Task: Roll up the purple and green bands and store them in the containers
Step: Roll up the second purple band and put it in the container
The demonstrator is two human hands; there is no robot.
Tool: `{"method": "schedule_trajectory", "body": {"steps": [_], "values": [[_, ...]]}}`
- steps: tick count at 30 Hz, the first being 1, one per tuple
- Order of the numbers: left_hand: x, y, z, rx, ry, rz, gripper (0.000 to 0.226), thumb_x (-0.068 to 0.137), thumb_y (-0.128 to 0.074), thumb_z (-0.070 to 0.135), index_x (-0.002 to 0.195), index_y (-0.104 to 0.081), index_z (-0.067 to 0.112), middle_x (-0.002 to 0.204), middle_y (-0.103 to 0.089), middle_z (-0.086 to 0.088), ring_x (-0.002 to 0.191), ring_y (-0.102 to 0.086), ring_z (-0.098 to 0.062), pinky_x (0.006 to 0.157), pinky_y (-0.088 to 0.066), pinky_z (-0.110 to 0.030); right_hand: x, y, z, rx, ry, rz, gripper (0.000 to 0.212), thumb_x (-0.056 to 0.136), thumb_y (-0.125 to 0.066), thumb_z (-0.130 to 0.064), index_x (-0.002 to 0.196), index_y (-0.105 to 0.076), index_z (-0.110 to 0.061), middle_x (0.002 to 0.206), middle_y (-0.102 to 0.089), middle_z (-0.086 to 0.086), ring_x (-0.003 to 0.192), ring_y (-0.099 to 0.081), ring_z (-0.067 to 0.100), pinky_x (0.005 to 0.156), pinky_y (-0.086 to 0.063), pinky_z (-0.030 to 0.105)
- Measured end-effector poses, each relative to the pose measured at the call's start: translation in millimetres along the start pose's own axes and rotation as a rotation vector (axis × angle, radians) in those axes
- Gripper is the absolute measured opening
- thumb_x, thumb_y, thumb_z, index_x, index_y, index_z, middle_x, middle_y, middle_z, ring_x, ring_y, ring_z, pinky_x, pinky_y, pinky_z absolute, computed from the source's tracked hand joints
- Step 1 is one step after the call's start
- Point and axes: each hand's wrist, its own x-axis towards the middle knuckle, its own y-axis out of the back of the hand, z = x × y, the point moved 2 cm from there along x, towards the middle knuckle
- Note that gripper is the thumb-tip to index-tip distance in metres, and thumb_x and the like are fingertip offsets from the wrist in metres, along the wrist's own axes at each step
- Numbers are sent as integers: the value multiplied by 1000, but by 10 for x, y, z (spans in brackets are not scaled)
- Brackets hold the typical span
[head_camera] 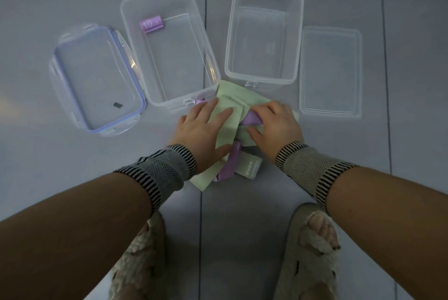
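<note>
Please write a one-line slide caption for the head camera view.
Both hands, left hand and right hand, press on a pile of green and purple bands before two open containers.

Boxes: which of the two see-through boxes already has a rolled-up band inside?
The left box, beside the blue-rimmed lid. A rolled purple band lies in its far corner. The right box holds nothing.

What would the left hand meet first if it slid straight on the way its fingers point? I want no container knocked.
The left hand points up and right across the green bands. Beyond them, the near wall of the empty right container probably comes first, though depth is uncertain.
</note>
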Motion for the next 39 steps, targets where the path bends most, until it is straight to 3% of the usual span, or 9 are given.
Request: {"method": "schedule_trajectory", "body": {"steps": [4, 7, 13, 18, 22, 25, 32, 36, 39], "values": [[-4, -125, -131, 39, 36, -254, 82, 81, -54, 60, 147, -8, 43, 159, -3, 3, 145, -8, -24, 113, -19, -48, 58, -106, -77, -49, -7, -173, 63, 84, -58, -37, 142, -32, -28, 147, -33, -1, 124, -34, 28, 104, -36, 42], [-71, -202, -148, 37, -18, -319, 74, 85, -53, 54, 147, -15, 42, 158, -9, 13, 145, -10, -19, 114, -20, -48, 47, -120, -43, -96, 13, -228, 46, 86, -56, -34, 130, -49, -24, 145, -37, -2, 124, -35, 27, 105, -35, 39], [-97, -234, -145, -45, -92, -231, 58, 89, -53, 42, 143, -33, 36, 154, -20, 17, 144, -11, -14, 114, -22, -42, 0, -103, 41, -117, 4, -166, 29, 89, -51, -28, 113, -63, -18, 126, -53, -1, 114, -42, 26, 97, -39, 35], [-71, -153, -290, -211, 129, -7, 56, 88, -57, 30, 141, -39, 25, 152, -26, -2, 140, -22, -24, 113, -27, -44, -14, -30, 108, -89, -67, -60, 25, 90, -50, -25, 105, -67, -15, 120, -56, 2, 108, -44, 27, 86, -39, 33], [-73, -135, -348, -245, 200, -32, 79, 80, -64, 50, 145, -27, 26, 155, -19, -1, 140, -22, -25, 112, -26, -43, -64, 3, 110, 10, -4, 83, 10, 80, -63, -16, 86, -69, -11, 100, -59, 8, 94, -50, 30, 75, -45, 33], [-183, -135, -259, -172, 69, -32, 104, 61, -69, 67, 146, -23, 28, 156, -12, -1, 143, -13, -22, 115, -23, -46, -161, -41, 64, 48, 147, 93, 12, 68, -76, -14, 68, -65, -10, 81, -57, 10, 78, -53, 32, 64, -46, 31], [-307, -315, -297, 175, -11, -77, 105, 74, -64, 61, 145, 12, 43, 156, 17, -4, 144, 14, -31, 112, -11, -62, -271, -213, -100, -137, 162, -173, 45, 74, -69, -50, 110, -66, -24, 107, -53, 4, 104, -42, 30, 89, -42, 38], [-339, -293, -271, 204, -172, 67, 100, 71, -70, 51, 145, -5, 43, 158, -2, -10, 144, -7, -39, 107, -21, -65, -186, -242, -136, -138, 131, -126, 32, 78, -63, -47, 98, -70, -22, 101, -53, 4, 102, -41, 30, 87, -42, 38], [-314, -348, -221, 299, -235, -48, 82, 82, -54, 58, 144, -1, 48, 158, 14, -4, 144, 10, -36, 108, -9, -66, -165, -292, -140, -128, 110, -96, 25, 83, -60, -40, 92, -72, -20, 98, -55, 6, 101, -43, 31, 85, -43, 38]]}}
